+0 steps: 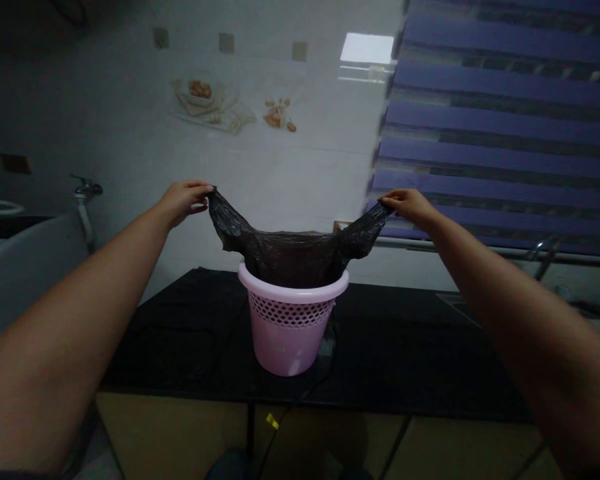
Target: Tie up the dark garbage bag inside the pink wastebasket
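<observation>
A pink plastic wastebasket (291, 337) with a band of holes under its rim stands upright on the black counter. Out of its mouth rises a thin black garbage bag (300, 257), its lower part hidden inside. My left hand (186, 200) pinches one stretched corner of the bag, up and to the left of the rim. On the other side, my right hand (409, 205) pinches the opposite corner at about the same height. Between the two corners the bag's edge sags toward the basket. Both hands are apart from the basket itself.
The black counter (400, 353) runs along a tiled wall with cabinet doors (175, 433) below. A cable with a yellow tag (273, 421) hangs over its front edge. A wall tap (86, 188) is at left; purple blinds (495, 140) and a sink faucet (543, 253) are at right.
</observation>
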Motion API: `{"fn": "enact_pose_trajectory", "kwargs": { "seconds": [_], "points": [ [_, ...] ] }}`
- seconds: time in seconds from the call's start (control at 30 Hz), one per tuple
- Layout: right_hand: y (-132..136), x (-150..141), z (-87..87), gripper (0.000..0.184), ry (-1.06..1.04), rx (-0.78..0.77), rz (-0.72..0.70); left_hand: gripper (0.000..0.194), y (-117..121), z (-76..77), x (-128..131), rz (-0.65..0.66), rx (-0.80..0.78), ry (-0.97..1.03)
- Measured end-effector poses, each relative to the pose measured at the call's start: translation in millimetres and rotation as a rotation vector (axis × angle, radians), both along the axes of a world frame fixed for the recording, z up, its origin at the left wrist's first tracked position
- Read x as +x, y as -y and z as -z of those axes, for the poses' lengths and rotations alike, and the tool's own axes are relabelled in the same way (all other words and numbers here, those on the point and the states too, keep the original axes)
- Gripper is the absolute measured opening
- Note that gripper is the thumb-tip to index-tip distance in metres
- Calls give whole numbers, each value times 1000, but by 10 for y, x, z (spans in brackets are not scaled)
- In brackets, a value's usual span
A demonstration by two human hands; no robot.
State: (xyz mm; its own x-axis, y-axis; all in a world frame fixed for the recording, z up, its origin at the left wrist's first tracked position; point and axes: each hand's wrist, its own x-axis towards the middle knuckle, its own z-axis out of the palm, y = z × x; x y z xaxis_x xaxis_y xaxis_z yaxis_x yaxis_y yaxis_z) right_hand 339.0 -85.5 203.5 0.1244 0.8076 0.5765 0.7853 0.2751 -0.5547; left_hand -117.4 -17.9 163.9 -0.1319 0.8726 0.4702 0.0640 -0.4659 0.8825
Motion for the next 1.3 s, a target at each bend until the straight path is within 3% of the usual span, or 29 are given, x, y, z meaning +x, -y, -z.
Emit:
{"fn": "enact_pose_trajectory", "kwargs": {
  "seconds": [0.53,0.97,1.3],
  "points": [
    [-202,-248,111,19,7,-52,-69,20,-235,86,169,51,38,-30],
    [-214,-205,262,25,9,-45,-29,23,-197,192,176,2,24,-18],
    [-94,-82,450,33,-138,-77,-87,33,-66,372,117,-15,-56,44]
  ]
}}
